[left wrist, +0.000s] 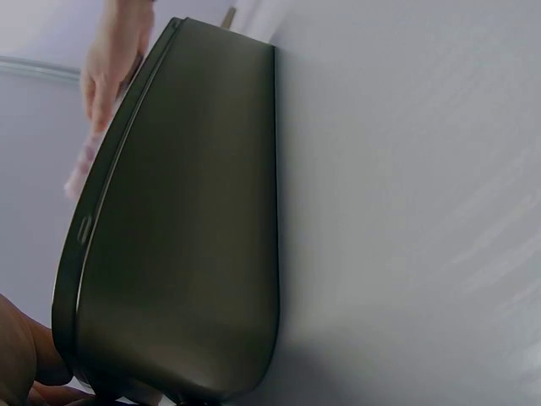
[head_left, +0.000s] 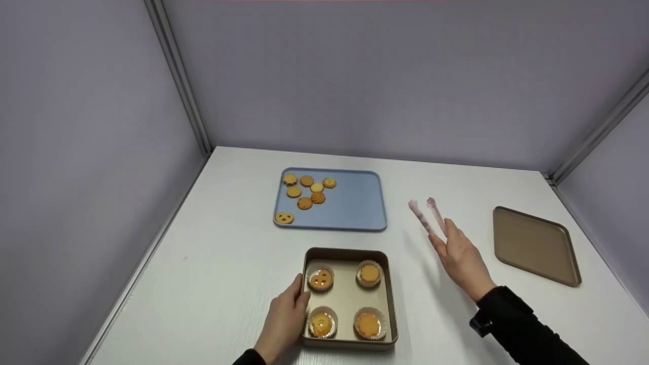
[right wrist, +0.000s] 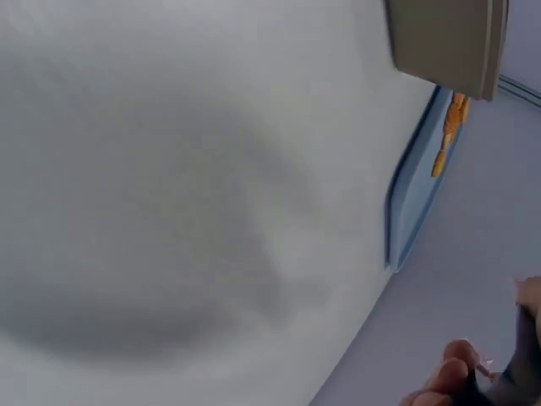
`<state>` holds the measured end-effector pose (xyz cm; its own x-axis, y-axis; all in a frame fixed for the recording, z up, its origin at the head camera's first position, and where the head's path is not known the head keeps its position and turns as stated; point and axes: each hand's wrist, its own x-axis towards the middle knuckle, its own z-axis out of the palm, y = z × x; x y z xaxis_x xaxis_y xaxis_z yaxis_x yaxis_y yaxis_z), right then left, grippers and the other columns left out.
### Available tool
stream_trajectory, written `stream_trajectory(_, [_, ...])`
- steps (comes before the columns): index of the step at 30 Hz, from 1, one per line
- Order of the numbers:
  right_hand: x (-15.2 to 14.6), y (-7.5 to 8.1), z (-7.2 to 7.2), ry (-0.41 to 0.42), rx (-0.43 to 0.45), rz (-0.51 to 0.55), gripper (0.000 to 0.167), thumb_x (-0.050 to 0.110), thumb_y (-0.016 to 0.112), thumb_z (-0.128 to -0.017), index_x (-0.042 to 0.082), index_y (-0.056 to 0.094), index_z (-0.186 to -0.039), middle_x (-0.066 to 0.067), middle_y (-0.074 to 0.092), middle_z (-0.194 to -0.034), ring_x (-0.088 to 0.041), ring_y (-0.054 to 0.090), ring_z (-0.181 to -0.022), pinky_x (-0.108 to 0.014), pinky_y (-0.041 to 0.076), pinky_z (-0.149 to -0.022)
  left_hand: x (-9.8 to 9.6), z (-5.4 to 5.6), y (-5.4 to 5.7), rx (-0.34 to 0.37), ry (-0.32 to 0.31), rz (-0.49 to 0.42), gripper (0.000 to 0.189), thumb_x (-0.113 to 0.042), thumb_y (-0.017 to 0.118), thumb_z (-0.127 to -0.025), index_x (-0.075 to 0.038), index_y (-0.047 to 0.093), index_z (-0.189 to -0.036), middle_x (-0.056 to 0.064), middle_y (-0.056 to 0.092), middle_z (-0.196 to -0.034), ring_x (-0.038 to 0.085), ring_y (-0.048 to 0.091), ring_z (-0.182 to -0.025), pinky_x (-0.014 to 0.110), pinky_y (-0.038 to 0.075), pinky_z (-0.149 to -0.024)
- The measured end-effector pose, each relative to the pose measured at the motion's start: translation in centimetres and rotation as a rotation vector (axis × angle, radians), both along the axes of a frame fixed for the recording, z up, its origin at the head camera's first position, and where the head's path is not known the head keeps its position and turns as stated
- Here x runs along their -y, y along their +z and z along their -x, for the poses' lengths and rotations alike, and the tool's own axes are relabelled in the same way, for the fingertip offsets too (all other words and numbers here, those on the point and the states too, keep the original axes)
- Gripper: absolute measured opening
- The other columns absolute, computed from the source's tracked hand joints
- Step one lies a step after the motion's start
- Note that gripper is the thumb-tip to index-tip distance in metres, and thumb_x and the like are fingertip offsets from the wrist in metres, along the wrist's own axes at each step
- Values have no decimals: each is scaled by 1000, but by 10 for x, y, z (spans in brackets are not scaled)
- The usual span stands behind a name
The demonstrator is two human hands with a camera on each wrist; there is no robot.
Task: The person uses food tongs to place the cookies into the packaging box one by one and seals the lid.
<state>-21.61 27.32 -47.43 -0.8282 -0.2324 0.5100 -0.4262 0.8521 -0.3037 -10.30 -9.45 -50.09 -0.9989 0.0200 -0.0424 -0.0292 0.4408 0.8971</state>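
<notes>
My left hand (head_left: 285, 315) grips the left wall of a deep bronze baking tin (head_left: 350, 345), its thumb over the rim. Inside the tin stand several paper cups, each with a cookie; one, a face cookie (head_left: 321, 279), is at the back left, and a round cookie (head_left: 369, 274) is at the back right. In my right hand (head_left: 462, 261) are slim, pinkish see-through tongs (head_left: 422, 217), held above the table with their tips apart and nothing between them. The left wrist view shows the tin's outer side (left wrist: 182, 211) close up.
Behind the tin lies a blue tray (head_left: 350, 203) with several cookies grouped on its left side, among them a pumpkin-face cookie (head_left: 284, 218) at the front left corner. A flat bronze lid or tray (head_left: 536, 247) rests at the right. Grey panels enclose the white table (head_left: 218, 253).
</notes>
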Motion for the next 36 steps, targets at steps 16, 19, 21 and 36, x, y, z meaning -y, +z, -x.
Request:
stream_trajectory(16, [-16, -44, 37, -306, 54, -137, 43, 19, 62, -102, -21, 49, -112, -28, 57, -72, -40, 59, -49, -53, 50, -39, 2, -2, -1, -48, 12, 27, 52, -9, 55, -104, 15, 41, -148, 32, 49, -147, 47, 50, -134, 58, 41, -113])
stream_trajectory(19, [-14, -46, 43, -347, 166, -116, 52, 20, 57, -103, -25, 45, -124, -35, 60, -84, -46, 64, -59, -57, 54, -47, 2, -2, -1, -55, 11, 29, 52, -9, 55, -104, 15, 41, -148, 32, 49, -147, 47, 51, -134, 58, 41, -113])
stream_trajectory(21, [-12, -46, 47, -369, 251, -95, 55, 22, 54, -104, -25, 41, -128, -36, 60, -89, -48, 65, -65, -59, 55, -52, 2, -2, -1, -54, 10, 29, 52, -9, 55, -104, 15, 41, -148, 33, 49, -147, 47, 51, -134, 58, 41, -113])
stream_trajectory(36, [-8, -55, 53, -397, 337, -110, 82, 37, 54, -105, -29, 24, -143, -41, 58, -99, -48, 67, -69, -58, 57, -55, 0, -1, 0, -26, 8, 36, 52, -10, 55, -104, 13, 41, -149, 31, 50, -147, 47, 50, -135, 58, 40, -114])
